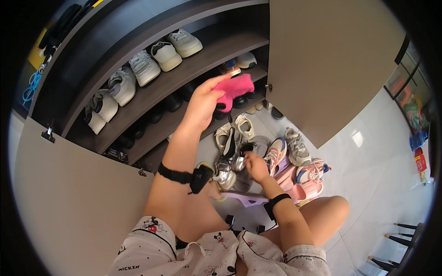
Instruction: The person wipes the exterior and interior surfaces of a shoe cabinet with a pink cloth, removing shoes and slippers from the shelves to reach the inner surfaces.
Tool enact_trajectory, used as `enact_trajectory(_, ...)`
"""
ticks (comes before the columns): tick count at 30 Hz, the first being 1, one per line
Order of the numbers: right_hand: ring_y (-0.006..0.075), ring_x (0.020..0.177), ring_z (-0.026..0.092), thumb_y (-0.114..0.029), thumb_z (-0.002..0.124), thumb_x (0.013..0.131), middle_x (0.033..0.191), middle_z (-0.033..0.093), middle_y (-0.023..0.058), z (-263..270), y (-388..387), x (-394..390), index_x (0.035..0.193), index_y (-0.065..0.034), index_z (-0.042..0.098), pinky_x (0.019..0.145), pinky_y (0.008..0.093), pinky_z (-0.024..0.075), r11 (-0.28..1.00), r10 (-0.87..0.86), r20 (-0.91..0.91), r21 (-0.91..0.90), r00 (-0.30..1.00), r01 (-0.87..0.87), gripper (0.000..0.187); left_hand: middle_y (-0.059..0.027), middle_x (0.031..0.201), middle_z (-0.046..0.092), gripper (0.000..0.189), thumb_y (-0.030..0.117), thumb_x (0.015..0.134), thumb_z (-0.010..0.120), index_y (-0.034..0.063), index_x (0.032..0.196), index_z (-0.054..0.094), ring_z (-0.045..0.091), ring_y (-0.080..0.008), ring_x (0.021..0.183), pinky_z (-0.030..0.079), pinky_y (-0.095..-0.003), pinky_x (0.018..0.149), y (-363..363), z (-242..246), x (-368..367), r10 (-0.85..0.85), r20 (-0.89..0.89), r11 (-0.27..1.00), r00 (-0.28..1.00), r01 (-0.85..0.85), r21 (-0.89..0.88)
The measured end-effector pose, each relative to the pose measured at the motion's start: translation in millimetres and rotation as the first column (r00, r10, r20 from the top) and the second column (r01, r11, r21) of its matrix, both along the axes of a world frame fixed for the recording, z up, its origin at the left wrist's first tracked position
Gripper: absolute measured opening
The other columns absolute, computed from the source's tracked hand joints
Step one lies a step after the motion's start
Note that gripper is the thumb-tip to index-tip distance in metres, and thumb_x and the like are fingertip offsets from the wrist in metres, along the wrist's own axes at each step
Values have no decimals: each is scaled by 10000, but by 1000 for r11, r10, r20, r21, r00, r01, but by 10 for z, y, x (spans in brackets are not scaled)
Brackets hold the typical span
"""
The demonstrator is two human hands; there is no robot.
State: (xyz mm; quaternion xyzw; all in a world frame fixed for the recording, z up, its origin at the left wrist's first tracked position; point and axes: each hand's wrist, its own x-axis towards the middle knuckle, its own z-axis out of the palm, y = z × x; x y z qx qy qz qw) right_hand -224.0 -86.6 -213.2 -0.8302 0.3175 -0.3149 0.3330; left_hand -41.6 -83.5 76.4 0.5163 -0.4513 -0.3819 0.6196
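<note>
My left hand (206,100) is raised before the cabinet's lower shelves, gripping a bright pink cloth (236,88) that hangs past the fingers. Lower down, my right hand (257,167) hovers at or touches the pile of shoes, beside a silver shoe (238,163); whether it grips anything is unclear. Around it on the floor lie a pink, white and blue sneaker (276,153), a grey sneaker (297,148), pink slides (305,190), a purple slipper (247,198), and cream shoes (245,127). White sneakers (145,68) stand in a row on the shelf above.
Behind the pile is the open dark shoe cabinet (228,38), with dark shoes (172,102) on a lower shelf. Its doors stand open at the left (79,200) and right (331,62). Black stool legs (397,239) show at the lower right. My bent legs flank the pile.
</note>
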Motion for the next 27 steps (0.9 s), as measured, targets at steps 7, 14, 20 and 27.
enact_trajectory(7, 164, 631, 514, -223, 388, 917, 747, 494, 72, 1340, -874, -342, 857, -20, 508, 507, 312, 452, 689, -572, 479, 721, 666, 73, 244, -132, 1000, 611, 424, -45, 708, 417, -46, 1111, 549, 595, -222, 904, 484, -347, 815, 234, -665, 337, 218, -519, 975, 826, -200, 92)
enact_trajectory(14, 266, 728, 589, -153, 328, 889, 832, 609, 126, 2229, -647, -667, 922, 20, 509, 704, 380, 519, 473, -738, 596, 792, 317, -387, 252, -120, 945, 614, 319, -1, 711, 392, -8, 980, 564, 603, -215, 865, 492, -334, 805, 228, -731, 52, 127, -492, 986, 861, -59, 153)
enact_trajectory(20, 248, 743, 591, -165, 342, 920, 810, 605, 117, 1918, -803, -753, 894, 5, 524, 726, 408, 520, 484, -790, 596, 750, 144, -451, 250, -111, 983, 637, 458, 426, 906, 464, -4, 1023, 570, 618, -193, 872, 489, -320, 809, 250, -650, -388, -13, -552, 906, 834, 244, 346)
enact_trajectory(27, 232, 738, 615, -292, 403, 928, 860, 634, 66, 1878, -875, -993, 912, -76, 591, 677, 379, 527, 427, -742, 633, 699, 219, -574, 287, -98, 1005, 636, 369, 322, 948, 464, -12, 1053, 579, 615, -173, 908, 489, -301, 823, 238, -549, -694, -190, -588, 886, 786, 395, 242)
